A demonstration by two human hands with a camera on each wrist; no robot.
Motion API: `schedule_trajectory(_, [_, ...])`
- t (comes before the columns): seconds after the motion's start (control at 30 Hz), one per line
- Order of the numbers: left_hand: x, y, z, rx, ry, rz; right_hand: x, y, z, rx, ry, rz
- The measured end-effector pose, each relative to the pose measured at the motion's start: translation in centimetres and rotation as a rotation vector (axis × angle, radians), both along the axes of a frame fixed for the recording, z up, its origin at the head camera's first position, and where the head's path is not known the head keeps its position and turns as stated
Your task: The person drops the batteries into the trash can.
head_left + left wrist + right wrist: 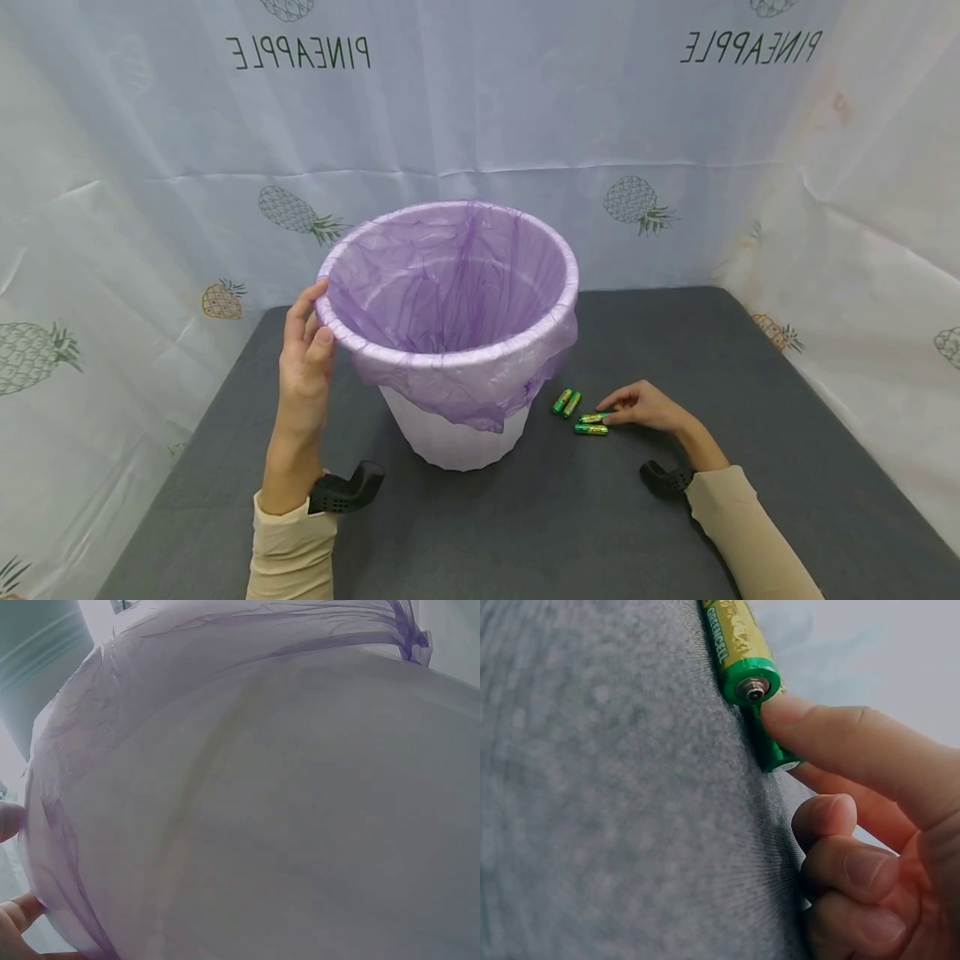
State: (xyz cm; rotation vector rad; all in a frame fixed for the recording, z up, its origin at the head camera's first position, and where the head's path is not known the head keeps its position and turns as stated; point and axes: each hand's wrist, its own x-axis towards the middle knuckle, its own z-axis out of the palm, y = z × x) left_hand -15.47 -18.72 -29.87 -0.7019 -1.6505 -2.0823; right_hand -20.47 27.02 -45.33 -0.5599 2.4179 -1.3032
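Note:
A white trash bin (pixel 450 442) stands upright, lined with a translucent purple trash bag (pixel 465 400) folded over its rim. My left hand (pixel 303 367) touches the rim's left side from outside with its fingers and thumb. The left wrist view is mostly the bin's wall (pixel 300 810) under the bag's overhang. Right of the bin, my right hand (pixel 645 408) pinches a green-and-yellow battery (pixel 592 417) between thumb and forefinger, low at the table. Another battery (pixel 591 430) lies close in front of it, and a pair of batteries (pixel 567 402) lies nearer the bin.
The dark grey table (pixel 570 533) carries the bin and batteries. A pineapple-print curtain (pixel 495 108) hangs behind and along both sides. Black wrist devices (pixel 352 487) stick out from both forearms.

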Motion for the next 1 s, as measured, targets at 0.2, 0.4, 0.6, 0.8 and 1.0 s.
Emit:
schedule_trajectory(0.2, [-0.01, -0.04, 0.03, -0.002, 0.004, -0.003, -0.04, 0.12, 0.00, 0.005, 0.026, -0.013])
schedule_trajectory(0.4, [0.00, -0.01, 0.00, 0.009, -0.017, 0.006, -0.15, 0.29, -0.17, 0.019, 0.038, -0.013])
schedule_trajectory(0.6, [-0.09, 0.07, -0.11, 0.027, -0.057, 0.031, -0.17, 0.27, -0.13, 0.033, 0.053, -0.010])
schedule_trajectory(0.8, [-0.11, 0.09, -0.09, 0.025, -0.065, 0.037, -0.06, 0.20, 0.03, 0.026, 0.067, -0.017])
schedule_trajectory(1.0, [-0.06, 0.00, -0.09, 0.011, -0.053, 0.036, 0.03, 0.10, 0.49, 0.020, 0.073, -0.036])
